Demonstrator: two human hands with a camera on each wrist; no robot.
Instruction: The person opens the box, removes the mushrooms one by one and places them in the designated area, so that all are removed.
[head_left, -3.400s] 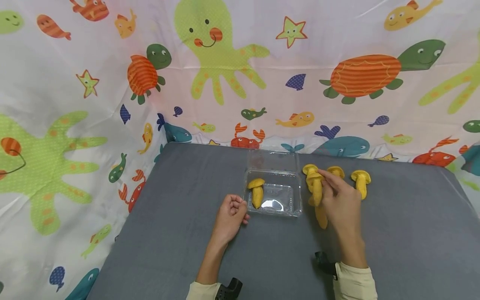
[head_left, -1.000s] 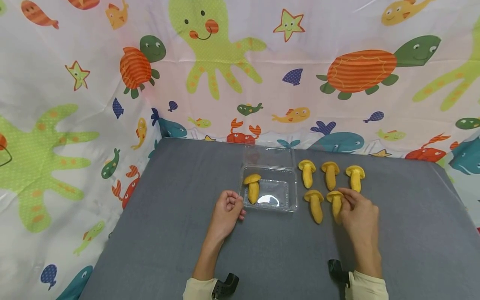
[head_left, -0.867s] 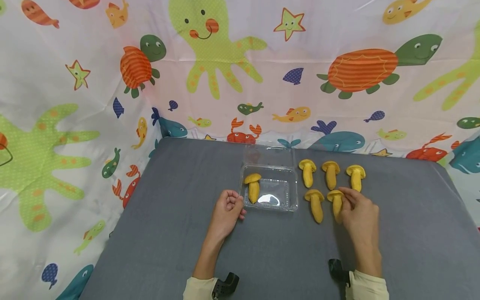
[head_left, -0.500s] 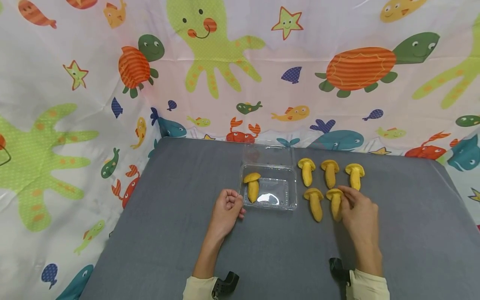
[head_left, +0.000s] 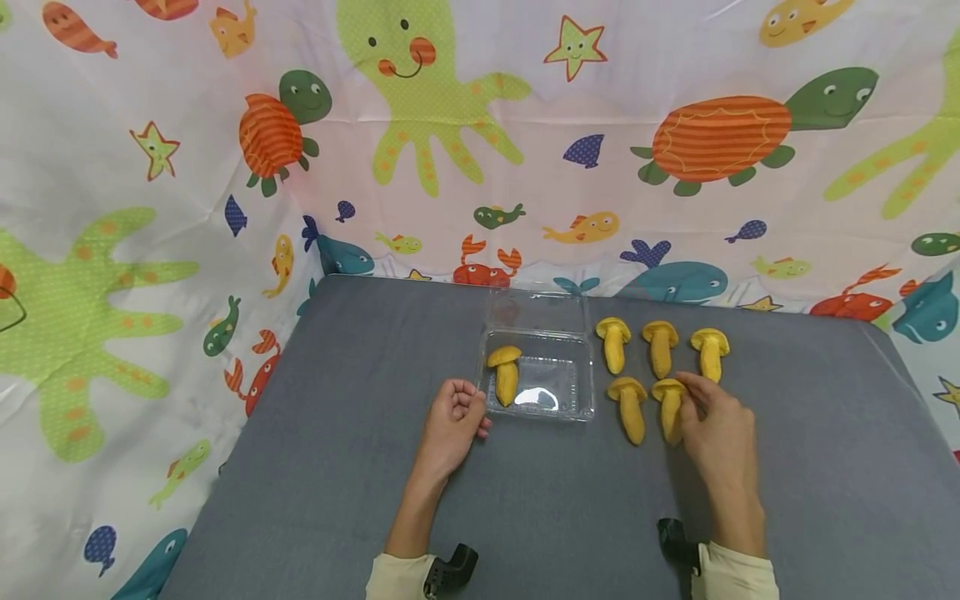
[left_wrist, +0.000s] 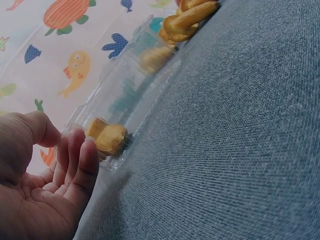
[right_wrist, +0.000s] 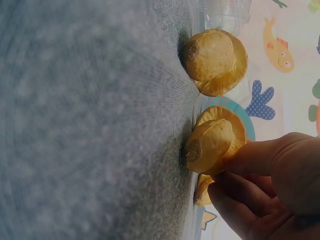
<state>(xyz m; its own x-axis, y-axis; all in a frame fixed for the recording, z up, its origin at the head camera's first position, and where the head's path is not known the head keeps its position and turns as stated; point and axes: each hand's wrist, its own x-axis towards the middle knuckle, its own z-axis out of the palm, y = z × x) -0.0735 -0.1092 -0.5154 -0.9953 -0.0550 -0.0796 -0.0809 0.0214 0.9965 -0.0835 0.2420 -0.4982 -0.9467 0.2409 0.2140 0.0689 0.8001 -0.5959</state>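
Observation:
In the head view my right hand [head_left: 720,429] pinches a yellow mushroom [head_left: 667,408] by the right side of its cap, down at the grey table. The right wrist view shows thumb and fingertips at that mushroom [right_wrist: 212,142], its stem end facing the camera. My left hand [head_left: 452,427] pinches the near left corner of a clear plastic container [head_left: 577,412], whose lid [head_left: 536,310] lies folded back. Inside, at the left, lies one mushroom [head_left: 507,379]. Up close, the left hand [left_wrist: 55,175] has thumb and index finger meeting at the container's edge [left_wrist: 112,162].
Beside the held mushroom lies another mushroom [head_left: 630,408]. Behind them three mushrooms form a row: left [head_left: 613,346], middle [head_left: 661,350] and right [head_left: 710,354]. A curtain [head_left: 480,150] printed with sea animals hangs behind and left of the grey table [head_left: 337,450].
Since the oldest frame my right hand has moved right with its mushroom and lowered it beside the front one. During the last second both hands stay nearly still.

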